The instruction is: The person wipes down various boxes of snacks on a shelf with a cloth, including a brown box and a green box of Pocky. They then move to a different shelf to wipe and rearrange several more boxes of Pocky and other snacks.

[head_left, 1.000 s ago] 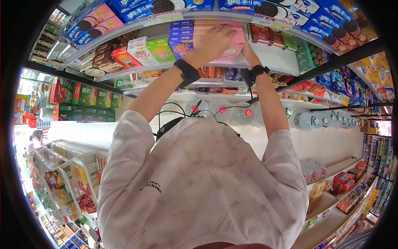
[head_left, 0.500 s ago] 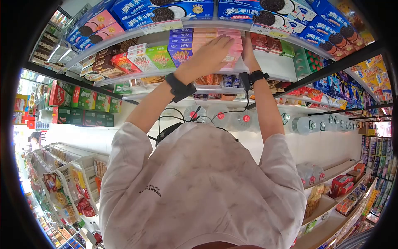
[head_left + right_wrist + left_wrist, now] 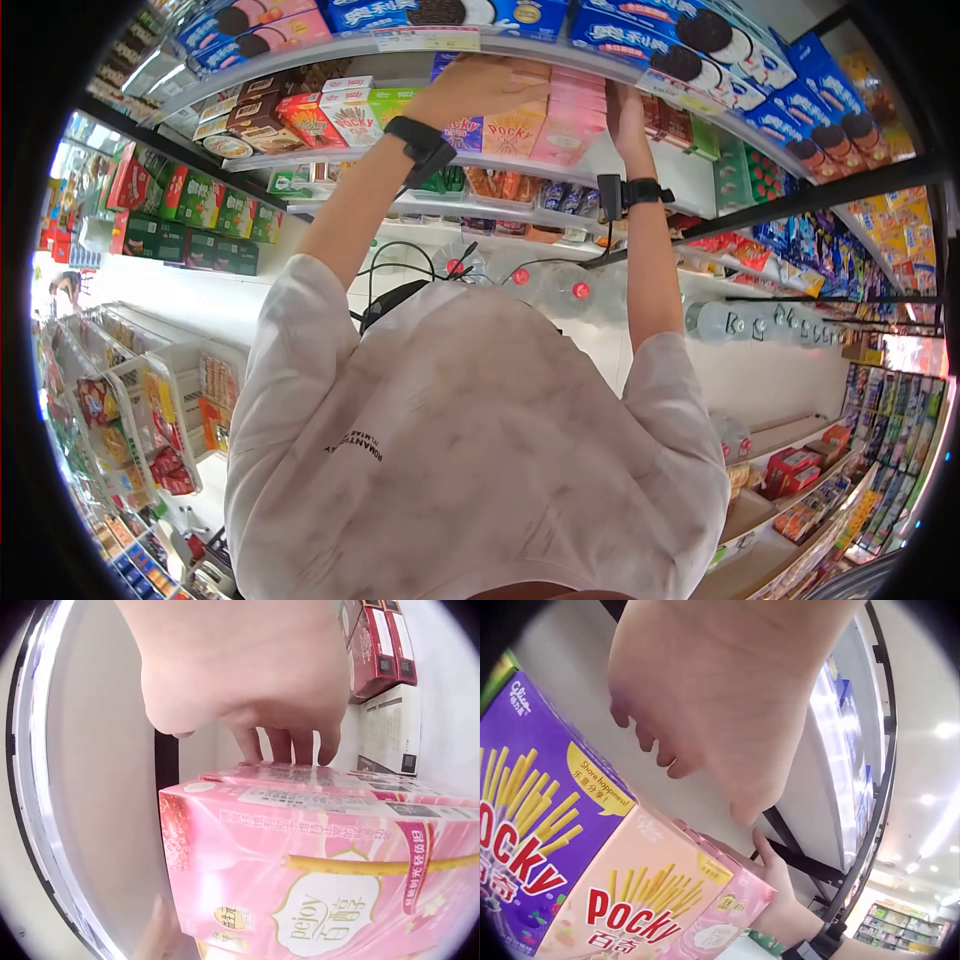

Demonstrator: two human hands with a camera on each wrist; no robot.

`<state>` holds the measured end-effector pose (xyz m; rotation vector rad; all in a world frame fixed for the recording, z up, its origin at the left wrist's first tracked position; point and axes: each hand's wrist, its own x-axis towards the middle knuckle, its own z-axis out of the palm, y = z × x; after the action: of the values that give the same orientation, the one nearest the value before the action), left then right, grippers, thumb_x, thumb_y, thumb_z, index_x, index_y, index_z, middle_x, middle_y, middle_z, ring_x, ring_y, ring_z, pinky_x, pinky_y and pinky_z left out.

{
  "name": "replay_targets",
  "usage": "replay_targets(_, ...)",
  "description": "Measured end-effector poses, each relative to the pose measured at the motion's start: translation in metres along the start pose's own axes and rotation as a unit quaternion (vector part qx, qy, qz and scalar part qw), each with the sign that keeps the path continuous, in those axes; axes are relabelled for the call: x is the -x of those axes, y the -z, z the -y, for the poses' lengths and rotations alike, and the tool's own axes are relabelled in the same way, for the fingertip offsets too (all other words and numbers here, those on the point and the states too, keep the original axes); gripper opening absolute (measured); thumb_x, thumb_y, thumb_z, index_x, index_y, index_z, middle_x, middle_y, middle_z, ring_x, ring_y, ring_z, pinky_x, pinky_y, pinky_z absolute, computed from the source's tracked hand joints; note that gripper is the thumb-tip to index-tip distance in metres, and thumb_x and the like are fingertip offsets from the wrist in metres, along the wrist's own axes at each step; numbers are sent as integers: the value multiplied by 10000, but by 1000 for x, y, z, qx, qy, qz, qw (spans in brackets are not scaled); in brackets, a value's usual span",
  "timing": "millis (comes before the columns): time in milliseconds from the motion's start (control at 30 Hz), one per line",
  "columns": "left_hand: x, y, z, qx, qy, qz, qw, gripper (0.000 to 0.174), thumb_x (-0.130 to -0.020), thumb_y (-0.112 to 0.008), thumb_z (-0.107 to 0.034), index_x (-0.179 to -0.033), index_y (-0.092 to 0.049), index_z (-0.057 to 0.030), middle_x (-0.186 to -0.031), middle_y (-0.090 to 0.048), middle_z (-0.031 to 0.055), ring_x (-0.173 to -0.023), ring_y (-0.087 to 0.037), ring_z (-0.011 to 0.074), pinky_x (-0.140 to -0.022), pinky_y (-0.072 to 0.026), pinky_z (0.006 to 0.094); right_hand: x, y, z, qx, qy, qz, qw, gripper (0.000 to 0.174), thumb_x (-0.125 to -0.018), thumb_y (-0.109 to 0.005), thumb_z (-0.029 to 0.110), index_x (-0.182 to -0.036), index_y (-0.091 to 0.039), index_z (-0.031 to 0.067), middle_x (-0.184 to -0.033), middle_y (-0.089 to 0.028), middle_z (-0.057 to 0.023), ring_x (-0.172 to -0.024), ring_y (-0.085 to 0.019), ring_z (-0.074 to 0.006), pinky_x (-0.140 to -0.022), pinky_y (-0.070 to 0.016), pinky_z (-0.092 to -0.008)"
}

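My left hand (image 3: 475,88) reaches over the tops of the purple Pocky boxes (image 3: 536,817) and the peach Pocky boxes (image 3: 641,881). Its fingers (image 3: 646,736) are relaxed and hold nothing. To the right of the peach stack stand pink Pejoy boxes (image 3: 330,877), piled in several layers. My right hand (image 3: 626,125) is upright along the right side of this pink pile. In the right wrist view its fingers (image 3: 279,746) extend straight down at the side of the boxes, fingertips partly hidden behind the top edge.
Red and green Pocky boxes (image 3: 348,122) stand to the left on the same shelf. Dark red boxes (image 3: 373,656) lie to the right of the pink pile. Blue Oreo packs (image 3: 640,45) fill the shelf above, whose price-tag edge (image 3: 425,40) is close over my hands. Bottles (image 3: 570,285) are below.
My left hand has moved left from the pink and peach stacks toward the purple boxes, exposing the peach front. The right hand stays beside the pink pile. The head view has shifted slightly.
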<state>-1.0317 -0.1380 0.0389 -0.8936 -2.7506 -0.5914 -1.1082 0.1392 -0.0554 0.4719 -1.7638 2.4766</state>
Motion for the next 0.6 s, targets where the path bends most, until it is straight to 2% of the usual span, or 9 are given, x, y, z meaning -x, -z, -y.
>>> replay_targets(100,2,-8,3,0,-8,-46,999,543,-980,-577,-634,-1299,-715,-217,-1285,-710,128,-1111,-678,386,-977,-540,463,10,5,-3,-13,-15,-20,1000,647,-1093,-422,563,-1490,-530,63,-1510,-574,-131,-1366,-540,-274,-1172,-369,-443)
replay_targets(133,3,-6,0,-21,-12,-63,998,511,-986,-578,-619,-1294,-721,-237,-1279,-714,114,-1110,-679,374,-972,-542,461,12,8,-8,-18,-32,-83,996,642,-1099,-423,556,-1418,-592,24,-1407,-648,-146,-1289,-605,-270,-1137,-419,-427)
replay_targets(233,2,-12,8,-44,-5,-55,998,451,-996,-588,-581,-1282,-728,-261,-1256,-719,101,-1098,-679,360,-956,-551,463,32,17,1,14,-47,-91,995,610,-1114,-406,528,-1441,-573,41,-1488,-597,-116,-1417,-511,-249,-1218,-336,-433)
replay_targets(267,2,-16,13,-46,2,-40,998,437,-998,-593,-569,-1278,-729,-263,-1248,-720,102,-1094,-679,358,-950,-554,465,43,14,6,31,-45,-122,991,555,-1119,-425,491,-1354,-621,28,-1372,-669,-120,-1318,-595,-240,-1150,-421,-434)
replay_targets(367,4,-23,20,-21,-39,-69,997,496,-959,-575,-656,-1264,-743,-303,-1323,-694,79,-1206,-648,328,-1053,-504,461,67,23,10,86,-40,-126,988,527,-1120,-446,454,-1316,-634,3,-1313,-688,-138,-1248,-643,-251,-1099,-480,-416)
replay_targets(400,1,-26,24,-45,-41,-77,995,501,-957,-578,-659,-1273,-740,-305,-1344,-681,98,-1218,-640,346,-1068,-494,467,76,21,13,81,-40,-146,985,501,-1123,-452,414,-1283,-637,-23,-1282,-697,-159,-1197,-673,-260,-1063,-516,-404)
replay_targets(467,-4,-39,26,-91,-43,-86,991,512,-953,-583,-664,-1291,-734,-309,-1387,-653,135,-1241,-624,382,-1096,-473,480,91,23,16,89,-30,-159,983,474,-1121,-466,384,-1280,-635,-29,-1276,-696,-164,-1196,-673,-270,-1071,-514,-408)
replay_targets(567,-1,-30,16,-70,-13,-62,996,528,-957,-581,-666,-1273,-748,-278,-1426,-612,195,-1269,-602,416,-1125,-448,489,120,15,30,89,-29,-187,978,422,-1115,-482,333,-1257,-629,-37,-1263,-692,-173,-1179,-680,-279,-1062,-518,-400)
replay_targets(600,-2,-36,20,-136,-67,-137,979,446,-977,-612,-584,-1234,-764,-253,-1307,-692,126,-1102,-687,356,-987,-546,466,129,17,32,91,-28,-197,976,412,-1114,-479,326,-1245,-631,-34,-1250,-695,-172,-1163,-685,-275,-1050,-522,-394)
